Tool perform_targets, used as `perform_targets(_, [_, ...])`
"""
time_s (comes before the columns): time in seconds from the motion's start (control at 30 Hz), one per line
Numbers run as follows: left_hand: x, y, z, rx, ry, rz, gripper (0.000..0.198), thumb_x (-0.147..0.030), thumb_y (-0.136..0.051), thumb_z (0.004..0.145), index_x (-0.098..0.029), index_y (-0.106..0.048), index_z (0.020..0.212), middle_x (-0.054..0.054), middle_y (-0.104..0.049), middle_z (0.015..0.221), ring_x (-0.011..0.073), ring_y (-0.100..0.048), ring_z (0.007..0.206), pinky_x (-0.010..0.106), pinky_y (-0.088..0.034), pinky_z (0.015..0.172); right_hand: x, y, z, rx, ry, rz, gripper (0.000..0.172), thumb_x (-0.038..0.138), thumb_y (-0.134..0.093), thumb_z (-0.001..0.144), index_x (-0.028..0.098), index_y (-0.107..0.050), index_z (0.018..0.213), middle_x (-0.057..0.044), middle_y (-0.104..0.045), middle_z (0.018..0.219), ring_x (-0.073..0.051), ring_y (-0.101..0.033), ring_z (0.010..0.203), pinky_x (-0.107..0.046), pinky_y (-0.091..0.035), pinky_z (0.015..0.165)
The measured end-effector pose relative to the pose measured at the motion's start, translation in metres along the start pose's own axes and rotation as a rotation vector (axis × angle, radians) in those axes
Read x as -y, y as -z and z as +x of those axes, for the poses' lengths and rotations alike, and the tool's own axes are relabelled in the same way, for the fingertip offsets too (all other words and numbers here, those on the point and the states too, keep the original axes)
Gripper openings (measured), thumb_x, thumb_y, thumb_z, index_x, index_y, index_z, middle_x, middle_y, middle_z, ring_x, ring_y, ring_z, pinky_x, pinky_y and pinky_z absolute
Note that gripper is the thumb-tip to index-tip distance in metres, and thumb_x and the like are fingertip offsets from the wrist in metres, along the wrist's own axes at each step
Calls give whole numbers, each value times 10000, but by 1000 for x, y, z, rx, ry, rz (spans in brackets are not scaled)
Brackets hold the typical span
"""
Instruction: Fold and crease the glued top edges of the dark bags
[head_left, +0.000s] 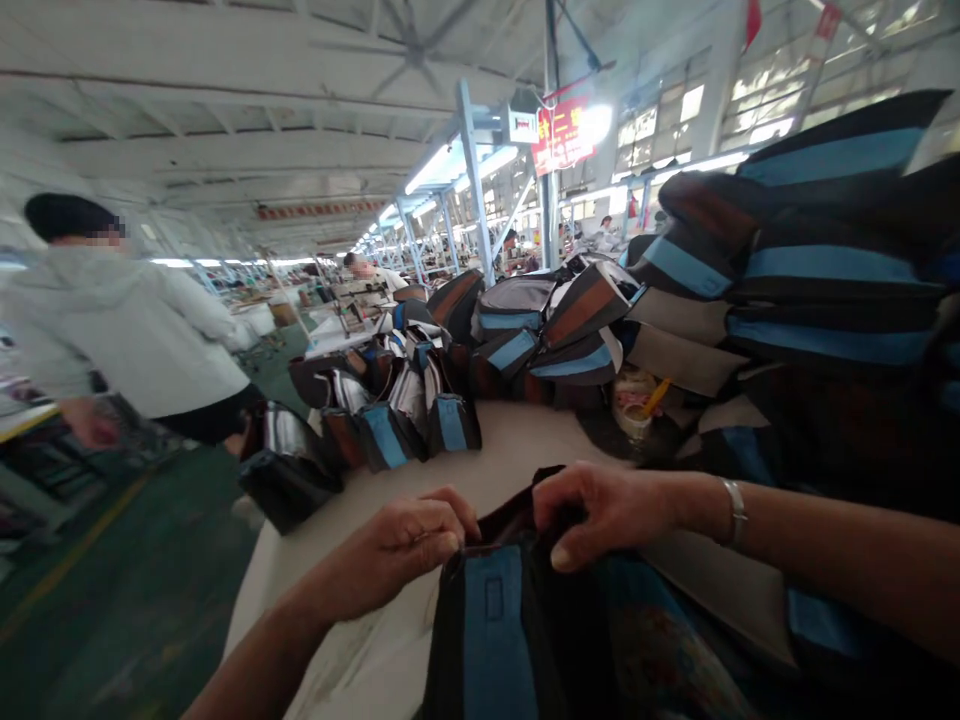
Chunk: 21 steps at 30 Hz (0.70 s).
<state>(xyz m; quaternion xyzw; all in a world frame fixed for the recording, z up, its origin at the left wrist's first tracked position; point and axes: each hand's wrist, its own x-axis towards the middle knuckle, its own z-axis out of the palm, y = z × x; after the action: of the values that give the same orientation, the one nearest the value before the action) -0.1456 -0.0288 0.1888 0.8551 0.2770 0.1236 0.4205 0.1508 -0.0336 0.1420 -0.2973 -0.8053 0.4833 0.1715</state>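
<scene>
A dark bag (pixel 495 630) with a blue centre stripe lies in front of me on the pale table (pixel 517 440). My left hand (pixel 401 550) is closed, pinching the bag's top edge at its left corner. My right hand (pixel 600 510), with a silver bracelet on the wrist, is also closed and grips the same top edge just to the right. Both hands hold the opening of the bag from above.
A tall pile of dark, blue and brown bags (pixel 787 280) rises on the right. More bags (pixel 390 410) stand in a row at the table's far left edge. A person in a grey top (pixel 127 320) walks on the green floor at left.
</scene>
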Motion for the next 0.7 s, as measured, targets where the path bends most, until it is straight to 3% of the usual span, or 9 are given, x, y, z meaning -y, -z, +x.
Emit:
perform_targets(0.17, [-30, -6, -12, 73, 136, -61, 404, -518, -489, 986, -216, -642, 1206, 31, -642, 1062, 190, -568, 974, 276, -421, 858, 19, -33, 3, -77, 163, 31, 331, 455, -699, 859, 129, -663, 904, 2, -591, 833, -104, -492, 747, -227, -392, 691])
perform_targets(0.33, [-43, -29, 1, 10, 175, -62, 288, -421, -745, 822, -154, -712, 924, -17, -583, 847, 134, -519, 775, 247, -375, 692, 32, -36, -2, -107, 144, 5, 281, 411, -693, 867, 134, -650, 880, 30, -534, 744, -81, -425, 663, -209, -337, 601])
perform_targets(0.43, [-39, -37, 7, -15, 141, -188, 266, -398, -748, 809, -137, -697, 829, -10, -569, 821, 129, -503, 753, 247, -374, 678, 34, -36, -8, -134, 132, 11, 285, 407, -708, 851, 128, -652, 870, 35, -520, 731, -74, -418, 649, -201, -322, 578])
perform_targets(0.7, [-30, -47, 13, -16, 162, -333, 157, -284, -729, 775, -131, -705, 802, 0, -573, 799, 130, -497, 723, 254, -371, 653, 37, -34, -17, -114, 21, 151, 399, 494, -713, 824, 123, -628, 941, 29, -514, 757, -84, -414, 682, -196, -329, 573])
